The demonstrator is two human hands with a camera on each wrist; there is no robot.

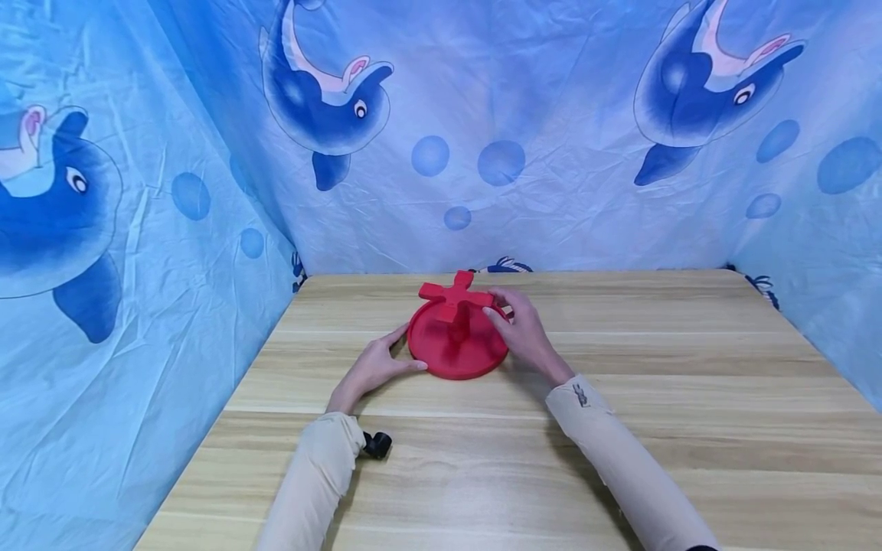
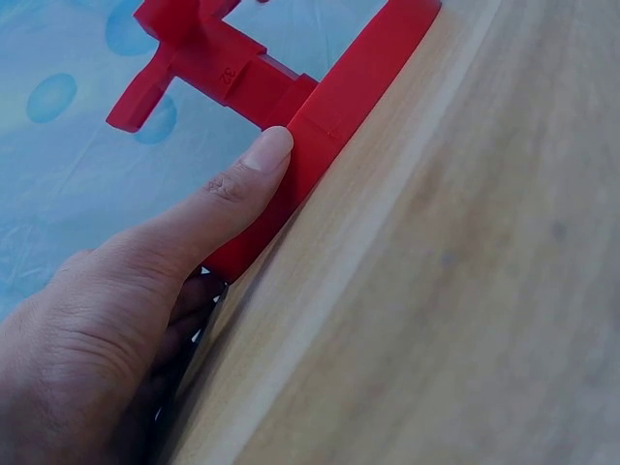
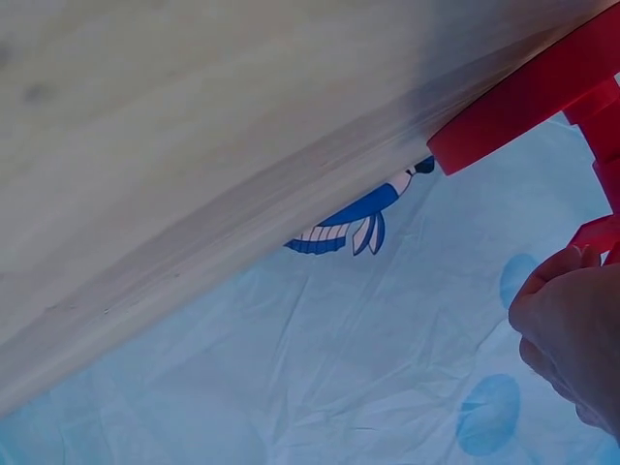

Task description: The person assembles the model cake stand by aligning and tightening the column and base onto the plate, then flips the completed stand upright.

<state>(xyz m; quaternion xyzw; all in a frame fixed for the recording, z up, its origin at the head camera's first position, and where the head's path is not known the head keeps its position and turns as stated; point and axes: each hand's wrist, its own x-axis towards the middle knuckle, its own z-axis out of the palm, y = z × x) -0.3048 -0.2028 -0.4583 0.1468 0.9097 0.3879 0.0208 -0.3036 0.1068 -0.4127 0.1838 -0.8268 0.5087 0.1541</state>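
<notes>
A red stand (image 1: 448, 356) with a round, rimmed base rests on the wooden table; a short post rises from its middle to a cross-shaped top (image 1: 455, 297) with several arms. My left hand (image 1: 375, 366) holds the base's left side, its thumb (image 2: 257, 165) against the rim in the left wrist view and its fingers partly hidden behind. On the other side, my right hand (image 1: 520, 325) pinches the right arm of the cross between thumb and fingers. The right wrist view shows that hand (image 3: 576, 310) at the arm's end, with the base edge (image 3: 513, 121) above it.
The wooden table (image 1: 654, 459) extends in front and to both sides. Blue cloth (image 1: 572, 222) printed with dolphins hangs behind the table and at the sides. A small black device (image 1: 377, 445) sits at my left cuff.
</notes>
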